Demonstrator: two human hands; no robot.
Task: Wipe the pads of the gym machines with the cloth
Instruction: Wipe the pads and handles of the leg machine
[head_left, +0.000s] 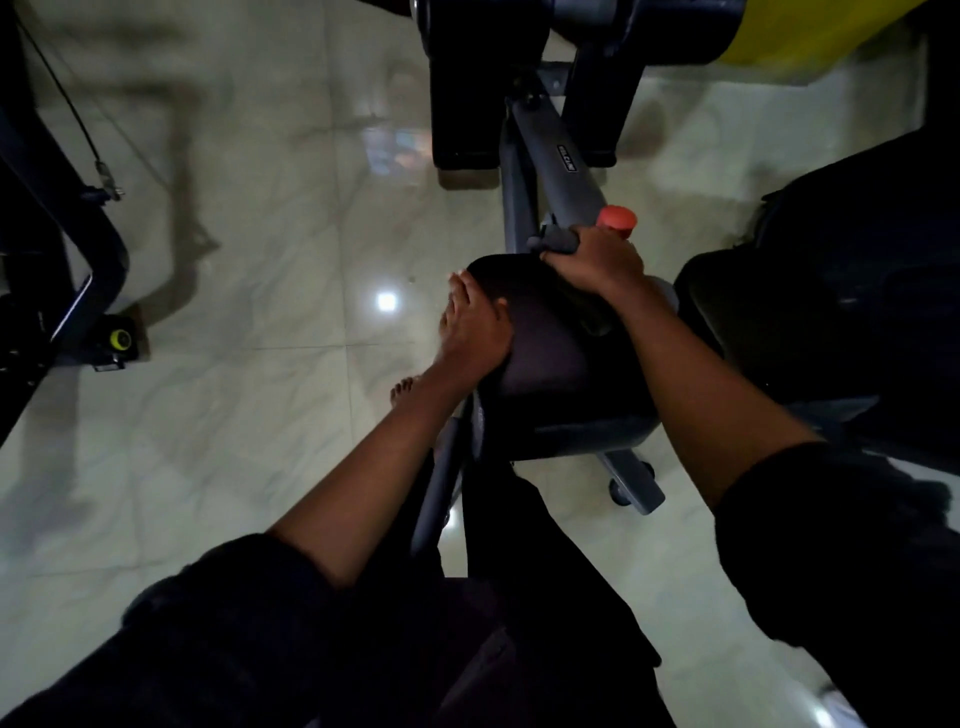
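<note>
A dark seat pad (550, 358) of a gym machine sits in the middle of the view. My left hand (475, 325) rests on the pad's left edge with its fingers fairly straight. My right hand (597, 262) grips a grey lever handle (551, 242) at the pad's far end, just below an orange knob (617, 218). A dark patch under my right wrist may be the cloth, but the dim light leaves that unclear.
The machine's grey frame beam (566, 171) runs up to black pads (467, 93) at the top. Another dark pad (810, 322) lies to the right. A machine with a cable and a yellow knob (120, 339) stands on the left. The floor (270, 249) is glossy tile; my bare foot (402, 388) is beside the seat.
</note>
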